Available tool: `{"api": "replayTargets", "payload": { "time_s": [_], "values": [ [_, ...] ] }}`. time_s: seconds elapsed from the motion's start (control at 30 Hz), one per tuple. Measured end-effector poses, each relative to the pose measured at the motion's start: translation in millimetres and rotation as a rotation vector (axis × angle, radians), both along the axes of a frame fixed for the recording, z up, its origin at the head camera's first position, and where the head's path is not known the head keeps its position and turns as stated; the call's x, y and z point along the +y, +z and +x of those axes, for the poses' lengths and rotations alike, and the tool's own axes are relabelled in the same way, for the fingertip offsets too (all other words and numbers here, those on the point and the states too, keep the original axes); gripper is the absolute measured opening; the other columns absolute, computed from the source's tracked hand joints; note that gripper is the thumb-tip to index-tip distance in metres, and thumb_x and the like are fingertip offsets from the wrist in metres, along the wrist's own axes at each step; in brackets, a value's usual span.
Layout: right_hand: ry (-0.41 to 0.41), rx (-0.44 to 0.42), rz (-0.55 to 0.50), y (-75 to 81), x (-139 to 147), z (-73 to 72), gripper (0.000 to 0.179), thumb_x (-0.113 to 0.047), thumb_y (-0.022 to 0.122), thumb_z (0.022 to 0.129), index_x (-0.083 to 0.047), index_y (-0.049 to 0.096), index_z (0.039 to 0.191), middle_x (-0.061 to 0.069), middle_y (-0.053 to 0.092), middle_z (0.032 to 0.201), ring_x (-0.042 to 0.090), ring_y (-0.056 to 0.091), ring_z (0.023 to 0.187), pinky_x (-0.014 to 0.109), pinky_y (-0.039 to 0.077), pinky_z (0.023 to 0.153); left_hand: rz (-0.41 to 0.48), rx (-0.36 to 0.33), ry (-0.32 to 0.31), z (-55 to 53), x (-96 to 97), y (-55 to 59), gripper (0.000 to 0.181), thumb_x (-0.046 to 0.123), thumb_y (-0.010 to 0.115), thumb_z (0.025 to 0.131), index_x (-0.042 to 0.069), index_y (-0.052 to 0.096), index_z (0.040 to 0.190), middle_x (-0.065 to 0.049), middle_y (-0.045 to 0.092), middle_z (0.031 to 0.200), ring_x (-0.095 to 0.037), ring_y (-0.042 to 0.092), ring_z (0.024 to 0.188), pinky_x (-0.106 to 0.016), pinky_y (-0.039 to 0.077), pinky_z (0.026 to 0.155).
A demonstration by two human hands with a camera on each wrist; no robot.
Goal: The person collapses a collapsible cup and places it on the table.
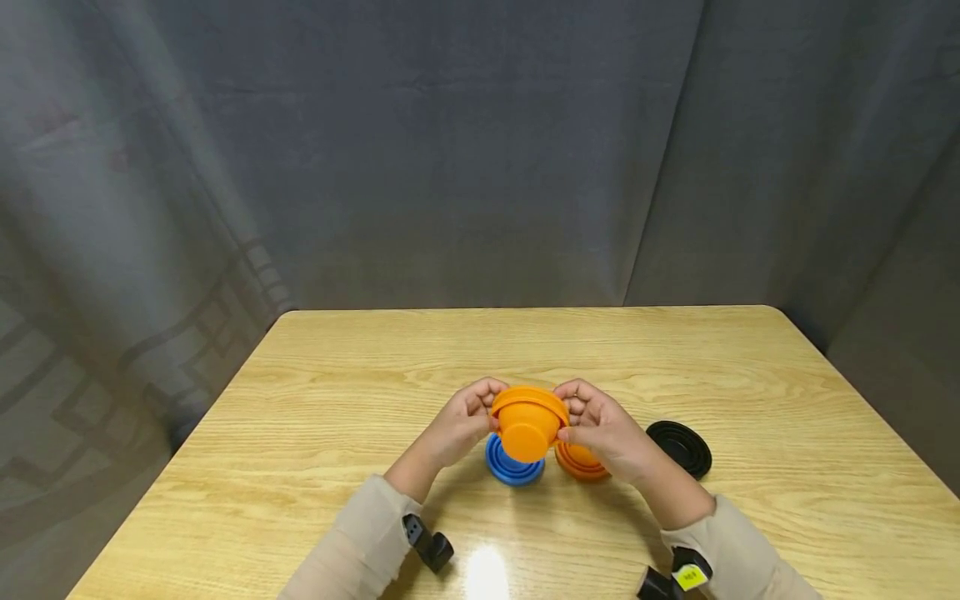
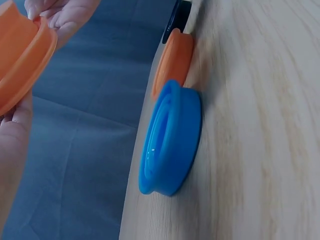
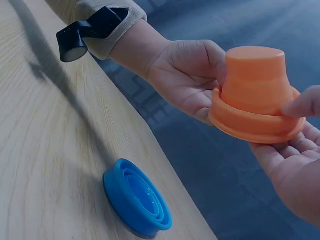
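Note:
Above the table, both hands hold an orange collapsible silicone cup (image 1: 525,425) by its rim. My left hand (image 1: 465,421) pinches one side, and my right hand (image 1: 600,427) pinches the other. The right wrist view shows the cup (image 3: 255,90) popped out, its narrow base upward, with a rolled fold around the wide rim. Below the hands, a blue collapsible cup (image 1: 515,468) lies pressed flat in rings. Beside it lies a second orange cup (image 1: 581,462), also flat and partly hidden by the right hand.
A flat black collapsible cup (image 1: 681,448) lies right of the right forearm. The light wooden table (image 1: 360,367) stretches out under everything, with a grey curtain (image 1: 465,167) behind its far edge. Small black cameras are strapped at both wrists.

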State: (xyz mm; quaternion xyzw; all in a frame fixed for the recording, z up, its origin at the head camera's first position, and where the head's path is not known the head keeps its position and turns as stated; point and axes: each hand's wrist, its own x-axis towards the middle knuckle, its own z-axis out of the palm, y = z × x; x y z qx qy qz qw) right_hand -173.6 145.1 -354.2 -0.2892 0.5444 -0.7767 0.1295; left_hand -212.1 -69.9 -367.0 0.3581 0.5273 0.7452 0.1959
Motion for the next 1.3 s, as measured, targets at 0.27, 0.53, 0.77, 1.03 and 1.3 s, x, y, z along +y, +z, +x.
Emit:
{"api": "replayTargets", "payload": {
  "time_s": [0.27, 0.53, 0.77, 1.03, 1.3],
  "values": [
    [0.003, -0.025, 0.080, 2.6, -0.5, 2.4, 0.025, 0.003, 0.051, 0.083, 0.005, 0.044, 0.106, 0.010, 0.053, 0.093, 0.015, 0.056, 0.080, 0.028, 0.047, 0.073, 0.031, -0.012, -0.079, 2.3, -3.5, 1.7, 0.024, 0.009, 0.053, 0.084, 0.000, 0.041, 0.103, -0.004, 0.049, 0.087, -0.010, 0.051, 0.076, -0.019, 0.045, 0.068],
    [-0.100, -0.037, 0.197, -2.0, -3.5, 2.7, 0.028, 0.001, 0.059, 0.078, 0.009, 0.044, 0.100, 0.008, 0.055, 0.087, 0.013, 0.055, 0.074, 0.024, 0.049, 0.067, -0.085, -0.018, 0.008, 5.4, -0.2, 2.8, 0.040, 0.014, 0.064, 0.078, -0.010, 0.041, 0.101, -0.005, 0.051, 0.086, -0.010, 0.052, 0.074, -0.019, 0.046, 0.065],
    [-0.216, 0.027, 0.316, -3.6, -11.0, 3.4, 0.029, 0.007, 0.057, 0.073, 0.016, 0.042, 0.096, 0.009, 0.053, 0.083, 0.012, 0.052, 0.071, 0.021, 0.047, 0.062, -0.183, 0.034, 0.090, 6.0, 4.0, 1.8, 0.028, -0.007, 0.054, 0.076, -0.017, 0.038, 0.097, -0.005, 0.051, 0.083, -0.010, 0.050, 0.072, -0.018, 0.046, 0.062],
    [-0.271, 0.014, 0.363, -3.1, -12.7, 2.9, 0.023, 0.009, 0.051, 0.075, 0.013, 0.044, 0.096, 0.007, 0.051, 0.081, 0.012, 0.050, 0.068, 0.023, 0.046, 0.061, -0.318, 0.073, 0.219, 5.4, 6.5, 1.1, 0.019, -0.007, 0.049, 0.080, -0.012, 0.045, 0.097, -0.004, 0.052, 0.080, -0.011, 0.052, 0.067, -0.020, 0.046, 0.059],
    [-0.118, 0.080, 0.239, -5.7, -5.4, 1.0, 0.040, 0.002, 0.052, 0.081, 0.014, 0.030, 0.113, 0.010, 0.047, 0.099, 0.012, 0.052, 0.087, 0.023, 0.046, 0.074, -0.347, 0.134, 0.287, 4.0, 7.7, 3.4, 0.018, -0.006, 0.045, 0.085, -0.010, 0.044, 0.103, -0.011, 0.052, 0.086, -0.011, 0.055, 0.072, -0.024, 0.049, 0.063]
  ]
}}
